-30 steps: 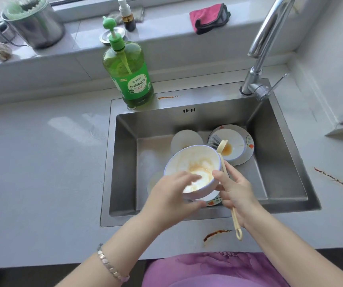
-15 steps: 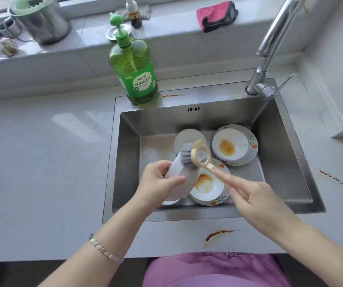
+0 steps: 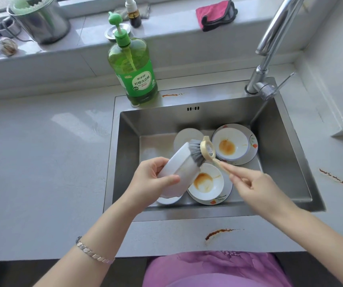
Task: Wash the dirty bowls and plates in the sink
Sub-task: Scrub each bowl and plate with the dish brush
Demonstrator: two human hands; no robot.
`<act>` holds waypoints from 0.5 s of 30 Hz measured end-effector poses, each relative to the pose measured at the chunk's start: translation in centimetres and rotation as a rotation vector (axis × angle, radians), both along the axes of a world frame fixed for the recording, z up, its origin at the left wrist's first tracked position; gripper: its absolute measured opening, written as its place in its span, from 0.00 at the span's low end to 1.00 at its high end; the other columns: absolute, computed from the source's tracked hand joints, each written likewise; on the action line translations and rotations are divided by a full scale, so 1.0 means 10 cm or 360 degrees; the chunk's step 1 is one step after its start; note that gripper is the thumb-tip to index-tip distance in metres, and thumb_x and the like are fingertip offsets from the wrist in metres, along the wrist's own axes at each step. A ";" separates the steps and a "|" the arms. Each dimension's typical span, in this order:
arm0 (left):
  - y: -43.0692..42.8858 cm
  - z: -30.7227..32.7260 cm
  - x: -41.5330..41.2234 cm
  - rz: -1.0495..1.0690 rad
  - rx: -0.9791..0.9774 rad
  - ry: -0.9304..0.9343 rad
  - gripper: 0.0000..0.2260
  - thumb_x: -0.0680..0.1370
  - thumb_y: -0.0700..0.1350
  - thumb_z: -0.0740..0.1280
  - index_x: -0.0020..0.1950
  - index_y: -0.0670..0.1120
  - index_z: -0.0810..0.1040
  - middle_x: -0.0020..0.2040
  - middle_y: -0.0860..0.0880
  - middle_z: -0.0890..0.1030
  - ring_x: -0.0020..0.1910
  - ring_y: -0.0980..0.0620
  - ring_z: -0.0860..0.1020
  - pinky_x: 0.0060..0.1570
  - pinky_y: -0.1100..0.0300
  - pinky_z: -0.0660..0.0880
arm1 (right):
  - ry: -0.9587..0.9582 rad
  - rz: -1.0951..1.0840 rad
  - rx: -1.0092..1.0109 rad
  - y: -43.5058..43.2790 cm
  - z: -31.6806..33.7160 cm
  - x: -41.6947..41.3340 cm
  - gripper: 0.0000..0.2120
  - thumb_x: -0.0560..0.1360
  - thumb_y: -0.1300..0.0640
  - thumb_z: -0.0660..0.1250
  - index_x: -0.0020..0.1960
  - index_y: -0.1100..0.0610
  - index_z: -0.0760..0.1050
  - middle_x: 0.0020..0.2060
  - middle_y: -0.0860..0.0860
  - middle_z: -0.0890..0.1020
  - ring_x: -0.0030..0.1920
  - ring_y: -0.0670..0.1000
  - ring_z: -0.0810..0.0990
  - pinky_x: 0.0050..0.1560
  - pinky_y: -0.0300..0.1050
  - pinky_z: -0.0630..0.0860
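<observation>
My left hand (image 3: 153,180) grips a white bowl (image 3: 179,168) tipped on its side over the steel sink (image 3: 280,154), its opening facing right. My right hand (image 3: 251,185) holds the cream handle of a dish brush (image 3: 200,151), whose grey bristles press into the bowl's mouth. Below the bowl, a small white dish with an orange stain (image 3: 205,182) rests on a flowered plate. A second stained dish (image 3: 229,145) sits on another flowered plate (image 3: 252,145) at the back right. A plain white plate (image 3: 185,135) lies behind the bowl.
A green dish soap pump bottle (image 3: 134,71) stands at the sink's back left corner. The tap (image 3: 269,46) rises at the back right. On the sill sit a steel pot (image 3: 40,19), a small bottle (image 3: 133,12) and a red cloth (image 3: 216,14). Brown streaks (image 3: 218,233) mark the counter.
The bowl has turned from facing up to lying on its side. My right hand has shifted its grip down the handle and brought the bristles into the bowl's mouth.
</observation>
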State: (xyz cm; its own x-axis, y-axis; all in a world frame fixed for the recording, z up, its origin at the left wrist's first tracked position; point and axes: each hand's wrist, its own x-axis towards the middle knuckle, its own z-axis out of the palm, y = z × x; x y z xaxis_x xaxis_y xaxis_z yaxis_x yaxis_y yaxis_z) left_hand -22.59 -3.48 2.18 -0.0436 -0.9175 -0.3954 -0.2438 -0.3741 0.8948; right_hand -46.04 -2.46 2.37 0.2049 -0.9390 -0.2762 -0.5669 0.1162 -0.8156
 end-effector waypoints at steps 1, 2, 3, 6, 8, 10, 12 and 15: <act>0.00 0.01 0.01 0.0013 -0.0007 0.0017 0.09 0.63 0.42 0.72 0.42 0.47 0.81 0.36 0.50 0.82 0.35 0.54 0.79 0.38 0.58 0.77 | -0.0032 0.0035 0.0004 0.04 0.03 0.02 0.20 0.79 0.59 0.59 0.61 0.35 0.72 0.22 0.45 0.63 0.24 0.45 0.59 0.32 0.31 0.58; -0.01 0.01 0.03 0.0028 -0.0017 0.0036 0.10 0.62 0.42 0.72 0.43 0.46 0.81 0.37 0.47 0.82 0.37 0.52 0.80 0.38 0.57 0.77 | -0.0065 0.0107 0.0011 0.12 0.06 0.05 0.21 0.79 0.59 0.60 0.61 0.33 0.71 0.23 0.45 0.62 0.25 0.45 0.58 0.34 0.32 0.59; -0.01 0.01 0.04 0.0035 -0.0028 0.0045 0.10 0.62 0.41 0.71 0.43 0.45 0.81 0.38 0.46 0.82 0.37 0.51 0.80 0.39 0.56 0.77 | -0.0113 0.0168 0.0029 0.19 0.12 0.10 0.22 0.79 0.59 0.60 0.59 0.31 0.71 0.23 0.45 0.62 0.26 0.45 0.58 0.35 0.33 0.59; -0.01 0.03 0.06 0.0026 -0.0040 0.0039 0.09 0.62 0.41 0.71 0.42 0.46 0.81 0.36 0.48 0.82 0.36 0.52 0.79 0.36 0.58 0.76 | -0.0042 0.0119 0.0119 0.06 0.14 0.08 0.21 0.79 0.60 0.59 0.60 0.33 0.71 0.17 0.44 0.62 0.21 0.44 0.62 0.26 0.31 0.58; -0.01 0.04 0.06 0.0030 -0.0033 0.0047 0.09 0.62 0.42 0.72 0.41 0.46 0.81 0.36 0.48 0.82 0.36 0.51 0.79 0.36 0.58 0.76 | -0.0034 0.0060 0.0182 -0.04 0.15 0.07 0.19 0.80 0.61 0.58 0.63 0.39 0.71 0.15 0.38 0.67 0.22 0.35 0.69 0.29 0.25 0.64; -0.03 0.06 0.07 0.0060 -0.0039 0.0058 0.10 0.62 0.41 0.72 0.42 0.45 0.81 0.38 0.45 0.82 0.38 0.48 0.79 0.39 0.54 0.76 | -0.0111 0.0154 0.0156 0.02 0.22 0.12 0.22 0.79 0.60 0.59 0.61 0.33 0.70 0.19 0.38 0.72 0.24 0.37 0.72 0.39 0.25 0.68; -0.06 0.08 0.10 0.0056 -0.0062 0.0053 0.10 0.62 0.42 0.72 0.42 0.46 0.81 0.39 0.45 0.82 0.39 0.48 0.80 0.40 0.53 0.77 | -0.0160 0.0236 0.0110 0.08 0.28 0.16 0.22 0.79 0.58 0.60 0.57 0.28 0.71 0.31 0.44 0.83 0.29 0.39 0.76 0.47 0.39 0.77; -0.10 0.12 0.12 0.0005 -0.0065 0.0059 0.10 0.62 0.41 0.72 0.42 0.46 0.80 0.34 0.52 0.82 0.36 0.54 0.79 0.36 0.59 0.77 | -0.0122 0.0106 0.0200 -0.10 0.28 0.10 0.20 0.80 0.62 0.58 0.64 0.41 0.70 0.18 0.33 0.72 0.23 0.33 0.71 0.34 0.25 0.69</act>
State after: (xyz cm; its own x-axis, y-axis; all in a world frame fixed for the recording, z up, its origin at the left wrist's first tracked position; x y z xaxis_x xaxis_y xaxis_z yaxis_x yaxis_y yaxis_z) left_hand -21.37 -4.45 3.37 -0.0546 -0.9330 -0.3556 -0.2089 -0.3376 0.9178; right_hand -45.00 -3.42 5.14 0.2903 -0.8817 -0.3720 -0.5134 0.1845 -0.8381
